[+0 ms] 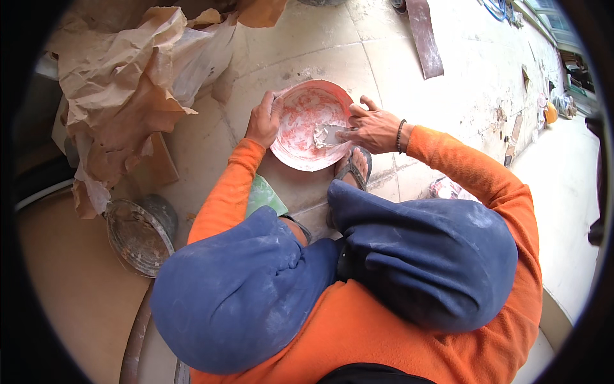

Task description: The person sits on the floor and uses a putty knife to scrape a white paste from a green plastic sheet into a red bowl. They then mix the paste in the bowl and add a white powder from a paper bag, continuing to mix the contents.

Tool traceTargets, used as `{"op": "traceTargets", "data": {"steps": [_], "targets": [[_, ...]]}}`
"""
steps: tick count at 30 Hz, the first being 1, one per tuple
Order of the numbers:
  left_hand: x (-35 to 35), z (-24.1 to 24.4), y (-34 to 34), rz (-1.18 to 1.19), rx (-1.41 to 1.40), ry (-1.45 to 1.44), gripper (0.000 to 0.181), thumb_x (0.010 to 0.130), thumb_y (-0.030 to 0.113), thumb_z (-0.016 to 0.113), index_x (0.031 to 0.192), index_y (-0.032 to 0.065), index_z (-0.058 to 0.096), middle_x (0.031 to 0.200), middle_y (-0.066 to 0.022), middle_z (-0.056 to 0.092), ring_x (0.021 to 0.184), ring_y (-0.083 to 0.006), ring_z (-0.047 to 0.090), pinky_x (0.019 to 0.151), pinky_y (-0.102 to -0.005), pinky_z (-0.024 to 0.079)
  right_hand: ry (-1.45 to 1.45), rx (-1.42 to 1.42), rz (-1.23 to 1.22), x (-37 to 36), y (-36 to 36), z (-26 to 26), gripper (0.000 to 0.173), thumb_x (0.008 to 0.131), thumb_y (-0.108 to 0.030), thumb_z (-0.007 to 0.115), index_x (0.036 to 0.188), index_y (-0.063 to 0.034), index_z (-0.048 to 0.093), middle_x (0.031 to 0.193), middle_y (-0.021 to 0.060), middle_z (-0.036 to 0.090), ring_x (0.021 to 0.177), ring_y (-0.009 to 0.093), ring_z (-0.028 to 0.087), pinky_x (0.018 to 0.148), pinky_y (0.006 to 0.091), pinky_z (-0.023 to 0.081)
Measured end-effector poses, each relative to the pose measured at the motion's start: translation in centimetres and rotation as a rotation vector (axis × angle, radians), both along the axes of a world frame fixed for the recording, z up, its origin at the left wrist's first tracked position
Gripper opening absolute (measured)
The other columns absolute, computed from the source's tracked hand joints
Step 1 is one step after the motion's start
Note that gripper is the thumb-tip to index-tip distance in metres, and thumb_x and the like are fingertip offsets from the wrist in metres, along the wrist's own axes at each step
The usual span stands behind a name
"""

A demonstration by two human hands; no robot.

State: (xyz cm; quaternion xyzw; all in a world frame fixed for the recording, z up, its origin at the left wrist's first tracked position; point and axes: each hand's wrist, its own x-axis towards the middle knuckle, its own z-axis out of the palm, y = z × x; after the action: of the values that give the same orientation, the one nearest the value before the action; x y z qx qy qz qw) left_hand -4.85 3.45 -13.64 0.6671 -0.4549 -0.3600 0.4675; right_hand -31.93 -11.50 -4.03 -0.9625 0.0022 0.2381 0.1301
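My left hand (263,121) grips the left rim of a red plastic basin (312,163), thumb over the edge. White residue streaks the basin's inside and the red shows through in patches. In my right hand (376,127) is a scraper (331,136), a flat blade with pale paste along its far edge. The blade lies inside the basin, toward its lower right; its handle is hidden by my fingers. My right index finger is raised near the basin's right rim. The basin is just in front of my sandalled foot (355,168).
Crumpled brown paper (129,77) is heaped at the left, above a dirty bucket (141,235) lying tilted. A green tile piece (264,196) is beside my left forearm. A brown strip (425,43) lies on the tiled floor (307,53). Debris lines the right side.
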Motion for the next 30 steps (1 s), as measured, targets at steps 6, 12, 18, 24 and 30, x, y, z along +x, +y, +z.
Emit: {"op": "traceTargets", "data": {"steps": [6,12,18,24,30], "targets": [[-0.6,0.6,-0.1,0.064,0.107,0.024,0.035,0.115,0.033,0.049,0.117,-0.0008,0.057,0.095,-0.0277,0.069,0.091,-0.0422,0.070,0.079,-0.0448,0.052,-0.199,-0.055,0.102,2.6,4.2,-2.5,0.048,0.092,-0.025,0.069,0.140,-0.0246,0.068,0.095,0.0014,0.067,0.121,0.024,0.050,0.116,0.0586,0.028],[-0.8,0.3,-0.2,0.108,0.034,0.064,0.039,0.115,0.035,0.047,0.115,-0.0029,0.057,0.092,-0.0291,0.067,0.088,-0.0443,0.068,0.077,-0.0483,0.050,-0.291,-0.060,-0.284,4.1,6.8,-2.2,0.040,0.096,-0.025,0.066,0.136,-0.0233,0.070,0.091,0.0060,0.066,0.111,0.026,0.052,0.108,0.0530,0.033],[-1.4,0.2,1.9,0.280,0.104,-0.022,0.037,0.115,0.032,0.046,0.121,-0.0025,0.058,0.103,-0.0294,0.071,0.097,-0.0457,0.070,0.084,-0.0471,0.054,-0.101,0.239,-0.670,2.5,5.1,1.5,0.062,0.087,-0.017,0.070,0.148,-0.0127,0.061,0.097,0.0168,0.073,0.096,0.038,0.071,0.088,0.0474,0.057],[-5.2,0.5,3.9,0.618,0.001,-0.033,0.041,0.115,0.027,0.043,0.143,-0.0020,0.052,0.133,-0.0244,0.067,0.118,-0.0368,0.070,0.101,-0.0453,0.054,-0.451,0.864,-1.257,2.6,2.3,2.0,0.064,0.088,-0.023,0.087,0.144,-0.0044,0.063,0.107,0.0151,0.078,0.095,0.017,0.074,0.089,0.0333,0.059],[-7.1,2.6,6.0,0.396,0.013,0.205,0.048,0.108,0.010,0.054,0.152,-0.0038,0.044,0.143,-0.0245,0.062,0.129,-0.0325,0.065,0.107,-0.0413,0.053,-0.468,0.818,-1.269,5.4,4.3,0.0,0.033,0.093,-0.023,0.083,0.117,-0.0026,0.073,0.093,0.0099,0.075,0.085,0.019,0.070,0.080,0.0373,0.057]]}}
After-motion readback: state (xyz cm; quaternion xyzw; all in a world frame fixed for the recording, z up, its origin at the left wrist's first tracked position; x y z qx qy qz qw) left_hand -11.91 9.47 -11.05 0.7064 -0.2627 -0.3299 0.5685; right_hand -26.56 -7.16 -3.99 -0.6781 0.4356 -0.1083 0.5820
